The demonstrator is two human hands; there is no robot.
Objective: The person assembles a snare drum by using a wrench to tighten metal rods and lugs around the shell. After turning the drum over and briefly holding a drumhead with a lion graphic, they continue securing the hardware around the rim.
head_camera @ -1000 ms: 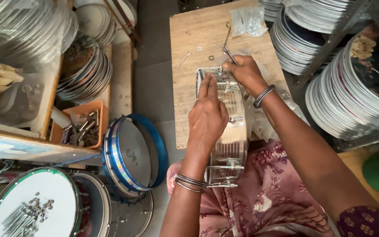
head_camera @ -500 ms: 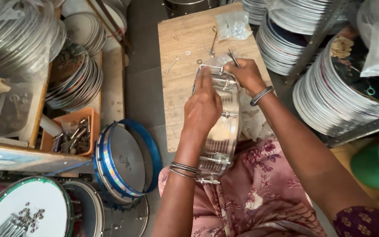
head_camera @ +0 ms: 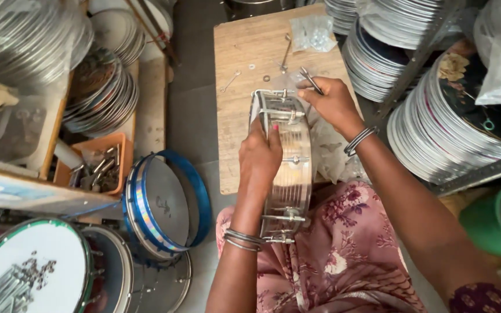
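A shiny metal drum shell [head_camera: 288, 174] with tension rods stands on its edge between the wooden board [head_camera: 244, 69] and my lap. My left hand [head_camera: 260, 153] grips its left rim from the side. My right hand [head_camera: 333, 103] is at the shell's far end, closed on a thin metal tool [head_camera: 310, 80] close to the top lug. Bangles sit on both wrists.
Washers, a small wrench [head_camera: 230, 82] and a clear bag of parts [head_camera: 314, 32] lie on the board. Stacks of metal rims [head_camera: 436, 116] fill racks on the right. A blue drum [head_camera: 163, 203], an orange box of hardware [head_camera: 97, 168] and a white drumhead [head_camera: 30, 272] sit on the left.
My view has shifted a little; both hands stay on the shell, the right hand still working the tool at its far end.
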